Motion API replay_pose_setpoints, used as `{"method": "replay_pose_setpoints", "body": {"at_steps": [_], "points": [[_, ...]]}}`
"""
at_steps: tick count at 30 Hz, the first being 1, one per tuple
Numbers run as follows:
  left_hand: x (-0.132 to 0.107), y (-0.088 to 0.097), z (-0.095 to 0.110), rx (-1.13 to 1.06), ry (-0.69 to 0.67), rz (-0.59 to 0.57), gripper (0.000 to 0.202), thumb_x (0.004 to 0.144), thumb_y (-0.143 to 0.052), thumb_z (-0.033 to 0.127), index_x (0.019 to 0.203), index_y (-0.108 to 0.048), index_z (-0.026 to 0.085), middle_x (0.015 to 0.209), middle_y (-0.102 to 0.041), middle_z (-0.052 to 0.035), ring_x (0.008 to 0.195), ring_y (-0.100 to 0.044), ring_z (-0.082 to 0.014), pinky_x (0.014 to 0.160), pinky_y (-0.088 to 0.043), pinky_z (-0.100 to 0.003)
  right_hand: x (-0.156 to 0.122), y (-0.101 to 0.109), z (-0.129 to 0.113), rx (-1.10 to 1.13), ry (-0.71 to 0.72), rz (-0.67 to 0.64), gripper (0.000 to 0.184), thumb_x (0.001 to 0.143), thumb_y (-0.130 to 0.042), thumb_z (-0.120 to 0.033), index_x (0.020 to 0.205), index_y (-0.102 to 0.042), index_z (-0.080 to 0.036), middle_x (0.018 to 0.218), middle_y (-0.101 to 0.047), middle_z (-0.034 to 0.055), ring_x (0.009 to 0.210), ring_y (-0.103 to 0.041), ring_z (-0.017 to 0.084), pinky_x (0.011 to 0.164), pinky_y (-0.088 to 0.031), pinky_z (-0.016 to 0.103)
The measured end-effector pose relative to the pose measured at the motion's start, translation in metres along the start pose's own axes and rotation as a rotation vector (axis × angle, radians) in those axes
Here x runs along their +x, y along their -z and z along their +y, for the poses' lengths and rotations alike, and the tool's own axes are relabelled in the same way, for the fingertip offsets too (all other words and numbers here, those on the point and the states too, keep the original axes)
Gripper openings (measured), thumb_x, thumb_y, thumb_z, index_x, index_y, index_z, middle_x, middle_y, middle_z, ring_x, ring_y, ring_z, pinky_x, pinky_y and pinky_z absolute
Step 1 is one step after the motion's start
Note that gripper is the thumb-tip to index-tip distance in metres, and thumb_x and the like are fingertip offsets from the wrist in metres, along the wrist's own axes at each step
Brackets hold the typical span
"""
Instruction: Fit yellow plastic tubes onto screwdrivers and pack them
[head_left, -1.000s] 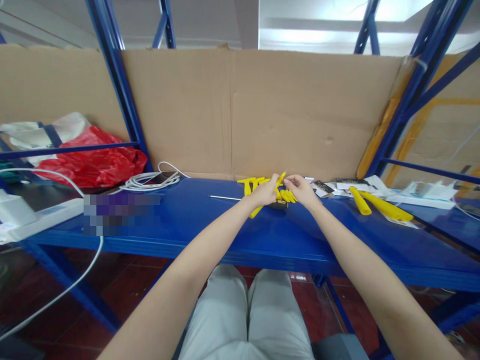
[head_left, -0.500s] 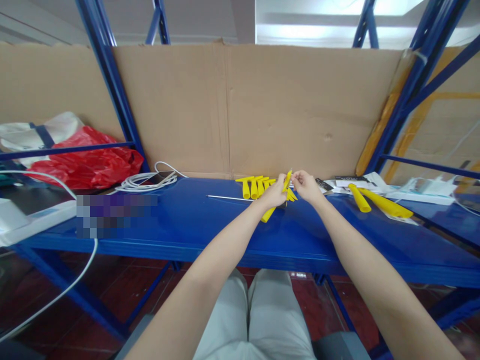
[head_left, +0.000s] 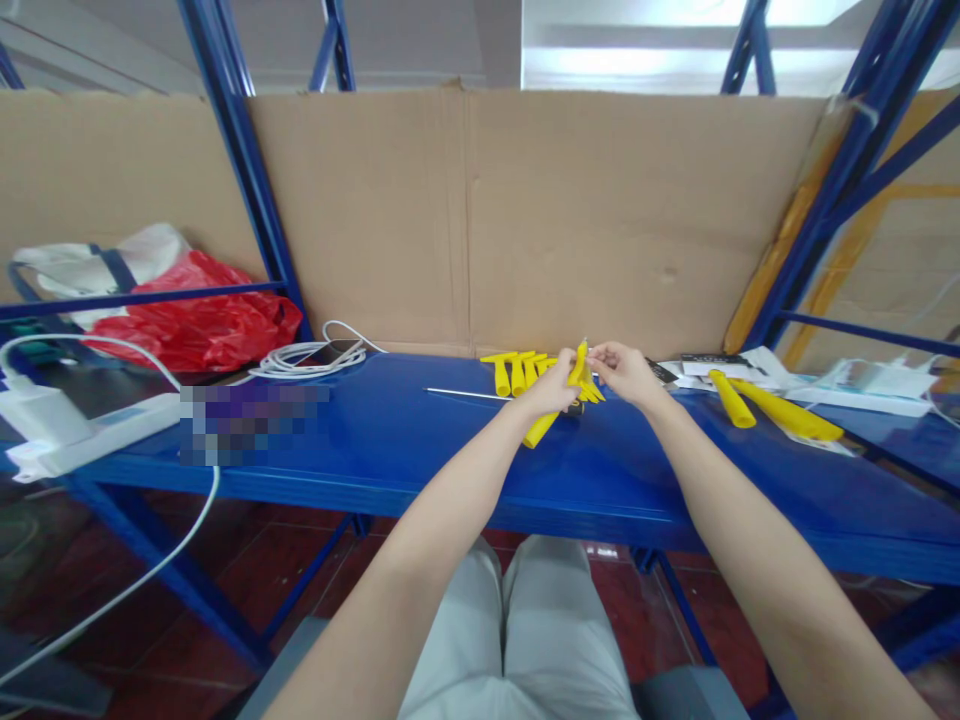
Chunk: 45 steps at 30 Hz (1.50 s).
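While we are holding long yellow plastic tube point(head_left: 538, 431) above blue metal shelf point(head_left: 390, 440), left hand point(head_left: 553, 388) is gripping its middle; tube is slanting up-right; right hand point(head_left: 624, 368) is pinching top tip.

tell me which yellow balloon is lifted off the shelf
The yellow balloon held between left hand and right hand, slanting; the others lie on the blue shelf.
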<state>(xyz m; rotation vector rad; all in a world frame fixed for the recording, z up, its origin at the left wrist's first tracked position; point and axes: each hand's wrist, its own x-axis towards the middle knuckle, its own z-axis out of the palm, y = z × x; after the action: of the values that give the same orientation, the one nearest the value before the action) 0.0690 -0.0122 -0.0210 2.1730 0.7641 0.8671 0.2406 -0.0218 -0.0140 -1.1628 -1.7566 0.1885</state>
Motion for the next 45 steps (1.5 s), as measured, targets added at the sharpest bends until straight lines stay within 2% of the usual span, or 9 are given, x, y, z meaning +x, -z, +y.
{"method": "replay_pose_setpoints", "body": {"at_steps": [4,9,18,25,31,34,38,41,45], "points": [[0.001,0.000,-0.001,-0.054,-0.008,-0.025,0.040,0.079,-0.050,0.004,0.112,-0.036,0.022,0.114,-0.062,-0.0070,0.054,-0.053,-0.0040,0.052,-0.051,-0.020,0.000,0.000,-0.001,-0.153,0.042,0.008,0.015,0.082,-0.056,-0.035,0.078,-0.053,-0.021,0.071,-0.060,0.0039,0.069,-0.058,0.018,0.064,-0.047,0.029],[0.000,0.000,-0.002,-0.057,0.047,-0.025,0.039,0.082,-0.051,0.007,0.114,-0.035,0.023,0.121,-0.061,-0.0097,0.045,-0.047,-0.0007,0.045,-0.047,-0.018,-0.001,-0.003,-0.005,-0.271,0.080,0.005,0.003,0.083,-0.047,-0.023,0.080,-0.047,-0.023,0.074,-0.060,0.0049,0.071,-0.058,0.019,0.068,-0.046,0.030],[0.000,0.001,0.001,-0.108,0.133,-0.046,0.038,0.083,-0.053,0.008,0.114,-0.035,0.024,0.119,-0.061,-0.0076,0.047,-0.051,-0.0013,0.043,-0.046,-0.015,-0.004,-0.003,-0.011,-0.405,0.117,-0.051,0.004,0.084,-0.042,-0.020,0.081,-0.043,-0.023,0.079,-0.061,0.0078,0.072,-0.058,0.021,0.068,-0.043,0.031],[0.000,0.001,0.002,-0.134,0.170,-0.074,0.039,0.081,-0.055,0.005,0.110,-0.037,0.024,0.111,-0.063,-0.0040,0.048,-0.051,-0.0020,0.046,-0.047,-0.017,-0.004,0.000,-0.010,-0.395,0.133,-0.112,0.008,0.084,-0.040,-0.017,0.079,-0.040,-0.024,0.072,-0.057,0.0051,0.070,-0.057,0.019,0.066,-0.042,0.029],[0.002,0.004,-0.002,-0.157,0.230,0.034,0.040,0.081,-0.054,0.006,0.111,-0.035,0.024,0.103,-0.062,-0.0022,0.045,-0.049,-0.0022,0.045,-0.045,-0.016,-0.004,0.002,-0.006,-0.414,0.139,-0.103,0.008,0.081,-0.042,-0.016,0.079,-0.042,-0.024,0.073,-0.059,0.0063,0.071,-0.057,0.020,0.066,-0.043,0.029],[0.002,0.009,-0.003,-0.215,0.245,0.110,0.039,0.083,-0.053,0.007,0.112,-0.034,0.024,0.098,-0.059,0.0001,0.043,-0.047,-0.0013,0.045,-0.045,-0.018,-0.002,0.010,0.001,-0.448,0.070,-0.054,0.009,0.082,-0.044,-0.016,0.078,-0.044,-0.024,0.070,-0.060,0.0062,0.069,-0.058,0.020,0.065,-0.043,0.029],[0.000,0.010,0.001,-0.315,0.229,0.125,0.037,0.084,-0.051,0.007,0.111,-0.033,0.024,0.100,-0.059,0.0003,0.042,-0.045,-0.0001,0.044,-0.045,-0.017,-0.002,0.026,0.023,-0.599,-0.096,0.025,0.014,0.079,-0.047,-0.012,0.071,-0.044,-0.024,0.072,-0.062,0.0091,0.070,-0.059,0.021,0.066,-0.044,0.030],[-0.001,0.008,0.006,-0.384,0.238,0.139,0.039,0.084,-0.051,0.006,0.113,-0.032,0.024,0.098,-0.059,0.0008,0.041,-0.045,-0.0005,0.043,-0.045,-0.017,-0.005,0.036,0.047,-0.713,-0.199,-0.031,0.022,0.074,-0.050,-0.007,0.061,-0.042,-0.024,0.068,-0.062,0.0107,0.070,-0.060,0.022,0.066,-0.045,0.030],[0.002,0.001,0.011,-0.489,0.279,0.146,0.039,0.084,-0.051,0.005,0.115,-0.033,0.022,0.083,-0.058,0.0036,0.040,-0.046,-0.0033,0.045,-0.047,-0.020,-0.010,0.039,0.070,-0.792,-0.232,-0.094,0.024,0.071,-0.052,-0.005,0.056,-0.048,-0.023,0.060,-0.059,0.0101,0.073,-0.062,0.025,0.069,-0.048,0.030]]}}
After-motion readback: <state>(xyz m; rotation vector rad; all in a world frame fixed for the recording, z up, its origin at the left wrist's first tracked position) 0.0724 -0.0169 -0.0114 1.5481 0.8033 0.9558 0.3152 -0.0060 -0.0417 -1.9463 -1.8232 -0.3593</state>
